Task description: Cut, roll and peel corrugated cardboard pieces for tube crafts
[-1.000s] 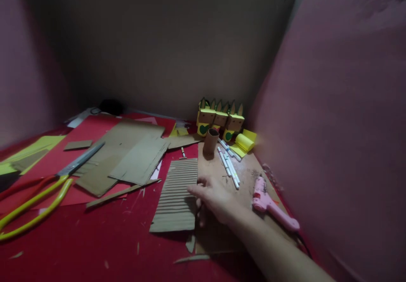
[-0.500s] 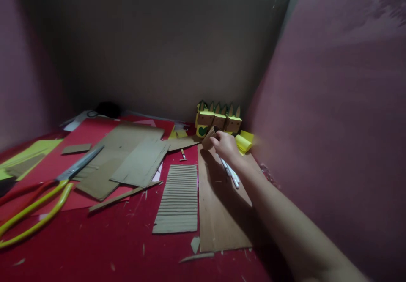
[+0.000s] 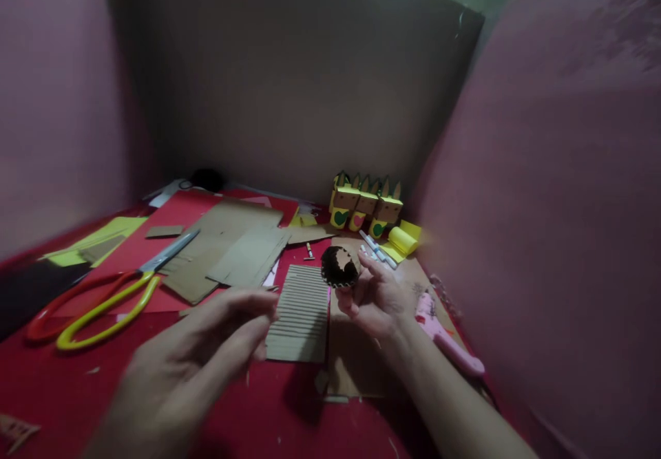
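Observation:
My right hand grips a small rolled corrugated cardboard tube, its dark round opening facing me and a lighter patch showing inside. To the left, my left hand hovers above the red surface. Its fingers are half bent and apart from the thumb, with nothing seen between them. Beneath and between the hands lies a ribbed cardboard piece. A flat brown board stretches under my right hand.
Red-and-yellow-handled scissors lie left near cardboard sheets. Behind stand several small yellow-and-brown figures with green spikes. White pens, a yellow paper roll and a pink glue gun lie right, beside the wall.
My right hand has brought the cardboard tube back from near the figures, toward me. My left hand has come into view. The glue gun now shows at the right.

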Demonstrator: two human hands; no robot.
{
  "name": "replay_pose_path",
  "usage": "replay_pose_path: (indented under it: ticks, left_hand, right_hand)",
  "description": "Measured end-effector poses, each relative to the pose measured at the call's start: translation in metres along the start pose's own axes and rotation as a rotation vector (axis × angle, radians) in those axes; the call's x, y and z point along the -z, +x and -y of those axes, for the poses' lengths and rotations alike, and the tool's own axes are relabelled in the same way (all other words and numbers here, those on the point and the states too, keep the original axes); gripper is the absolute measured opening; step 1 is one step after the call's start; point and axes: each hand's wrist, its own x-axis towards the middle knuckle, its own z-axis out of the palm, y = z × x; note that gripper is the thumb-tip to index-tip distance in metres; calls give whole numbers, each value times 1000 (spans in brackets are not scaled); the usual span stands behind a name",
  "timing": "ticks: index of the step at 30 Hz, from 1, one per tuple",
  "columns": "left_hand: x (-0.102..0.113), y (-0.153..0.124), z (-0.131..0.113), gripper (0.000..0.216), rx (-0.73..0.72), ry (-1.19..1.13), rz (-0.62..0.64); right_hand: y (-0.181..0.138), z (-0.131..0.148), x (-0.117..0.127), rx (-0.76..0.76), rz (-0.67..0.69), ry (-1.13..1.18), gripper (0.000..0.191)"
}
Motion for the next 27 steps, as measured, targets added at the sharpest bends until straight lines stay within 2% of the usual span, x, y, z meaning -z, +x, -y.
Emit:
replay_pose_path:
  ticks: [4,6,9,12,14,15,17,18,19,21,24,27]
  left_hand:
    - [-21,19,-21,35,-71,-73,-75]
    - [-30,23,-26,34,-91,-82,-50]
    - [-37,25,-27,31,-145,-36,-33]
    - [-39,29,-25,24,-169,-29,-70]
    - [-39,33,-25,18,-101,-139,-85]
    - [-39,34,-25,16,-47,-224,-92]
    - [-40,34,-24,19,55,-392,-113]
    - [-42,34,-22,22,85,-453,-123]
    - [-43,33,-21,25,100,-499,-123]
    - [-48,31,-18,28,109,-564,-83]
    - [-56,28,-14,30,145,-624,14]
    - [-59,29,-7,35,179,-608,146]
  right_hand:
    - [-2,-7,7,-75,12,57,18]
    - [-2,-10,11,-45,64,9,17]
    - [-6,-15,15,79,185,-163,22]
    - [-18,-20,14,312,267,-441,29]
    - [-32,-25,11,574,278,-626,22]
    - [-39,-28,9,718,273,-693,26]
    - [-50,-34,6,959,227,-779,65]
    - [-54,-37,4,1008,222,-820,81]
    - [-57,-41,2,1012,236,-862,93]
    - [-58,-48,0,924,311,-916,99]
    - [-54,-58,-5,769,397,-841,78]
    - [-49,-62,-8,704,354,-758,57]
